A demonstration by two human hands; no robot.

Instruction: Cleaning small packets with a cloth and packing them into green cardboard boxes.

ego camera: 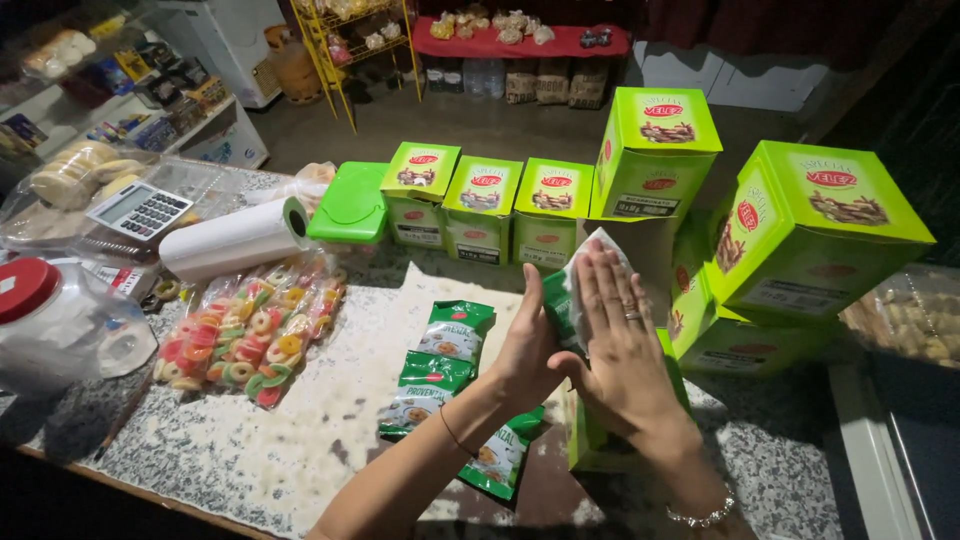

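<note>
I see my left hand (528,345) and right hand (622,345) raised upright at the centre, palms facing each other, with a glossy green and white snack packet (580,275) squeezed flat between them. The right hand's fingers (600,290) lie straight and pressed together against the packet's crinkled white face; a ring sits on one finger and a beaded bracelet circles the wrist. The left hand's fingers are hidden behind the packet, so I cannot tell how they lie.

At 7 o'clock from the hands, more flat green packets (440,375) overlap in a loose row on the surface (300,450), a speckled grey stone slab with a pale, worn patch. At 9 o'clock lies a clear plastic bag of sugar-coated ring sweets (250,335) in red, yellow and green. Above it, at 10 o'clock, a smooth white paper roll (235,238) lies on its side, and just beside it sits a rounded bright-green plastic lidded box (350,205).

A row of small square green cardboard boxes (480,205) stands at 12 o'clock, and larger green cartons (810,230) stack at 2 o'clock. Far left I see a grey calculator (140,210) and a clear jar with a red lid (40,320).
</note>
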